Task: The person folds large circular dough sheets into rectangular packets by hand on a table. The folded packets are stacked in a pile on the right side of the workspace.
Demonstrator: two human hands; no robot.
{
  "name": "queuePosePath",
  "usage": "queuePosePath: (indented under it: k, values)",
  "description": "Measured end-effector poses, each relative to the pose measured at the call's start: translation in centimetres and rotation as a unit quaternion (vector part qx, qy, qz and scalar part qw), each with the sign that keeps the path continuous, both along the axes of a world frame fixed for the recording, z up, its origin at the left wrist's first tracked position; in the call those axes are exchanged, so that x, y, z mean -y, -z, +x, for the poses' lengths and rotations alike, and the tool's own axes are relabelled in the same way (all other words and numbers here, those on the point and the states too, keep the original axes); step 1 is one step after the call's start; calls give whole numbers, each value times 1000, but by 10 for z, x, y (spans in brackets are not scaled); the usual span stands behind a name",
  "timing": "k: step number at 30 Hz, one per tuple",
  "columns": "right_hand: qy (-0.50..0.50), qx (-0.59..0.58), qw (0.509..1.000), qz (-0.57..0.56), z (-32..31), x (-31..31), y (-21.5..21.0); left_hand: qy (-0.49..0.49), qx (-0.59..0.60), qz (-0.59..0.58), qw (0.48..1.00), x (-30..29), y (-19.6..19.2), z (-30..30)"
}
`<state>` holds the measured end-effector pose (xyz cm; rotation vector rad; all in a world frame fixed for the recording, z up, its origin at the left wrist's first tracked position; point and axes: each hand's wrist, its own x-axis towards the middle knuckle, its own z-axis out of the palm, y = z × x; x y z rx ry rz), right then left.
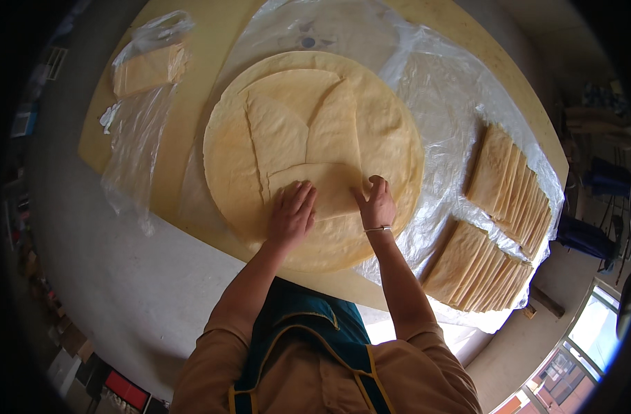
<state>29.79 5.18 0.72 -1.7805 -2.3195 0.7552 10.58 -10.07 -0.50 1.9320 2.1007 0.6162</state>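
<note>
A large round stack of thin, pale-yellow dough sheets (391, 138) lies in front of me on clear plastic. On top, folded flaps meet near the middle, and a lower flap (332, 181) lies across their near ends. My left hand (292, 214) rests flat on the left part of that lower flap, fingers stretched out and holding nothing. At the flap's right edge is my right hand (377, 204), with a thin bracelet at its wrist. Its thumb touches the flap, and its bent fingers stand apart from the thumb.
Two rows of folded sheets, a far row (508, 186) and a near row (470, 272), lie on clear plastic film (432, 103) at the right. At the far left is a plastic bag (139, 131) with a folded block inside. The yellowish table (212, 234) has its near edge against my apron.
</note>
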Motion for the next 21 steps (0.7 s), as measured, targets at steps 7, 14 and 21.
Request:
queuePosePath:
  k: [7,14,21]
  values:
    - [-253,26,964,77,-12,18,18,-8,-32,-1,999,-3,-4,3]
    - [-166,-200,955,140,-30,-43,-6,-247,141,85,955,-33,-21,-47]
    - [125,-210,967,-77,-107,-159,47,-495,488,-42,718,-115,28,-155]
